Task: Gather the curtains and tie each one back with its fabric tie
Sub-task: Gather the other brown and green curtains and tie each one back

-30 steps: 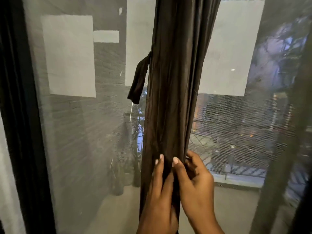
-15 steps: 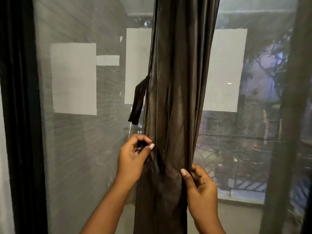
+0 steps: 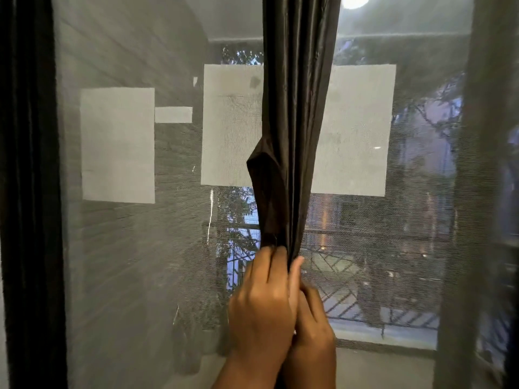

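Observation:
A dark brown curtain [image 3: 297, 108] hangs gathered into a narrow bunch in the middle of the window. Its fabric tie [image 3: 264, 186] loops out from the curtain's left side and runs down into my hands. My left hand [image 3: 261, 301] grips the lower end of the tie and the bunched curtain at about waist height of the window. My right hand [image 3: 313, 318] sits pressed against the left one, partly hidden behind it, its thumb up along the curtain's right edge and its fingers closed on the bunch.
A mesh screen [image 3: 140, 248] covers the window behind the curtain, with pale rectangles [image 3: 118, 144] showing through it. A dark frame [image 3: 31, 192] stands at the left, and another dark curtain or post [image 3: 491, 192] at the right. A railing and plants lie outside.
My hands have come together on the curtain, squeezing the bunch narrow. The left hand moved right and took the tie's end. The view tilted upward.

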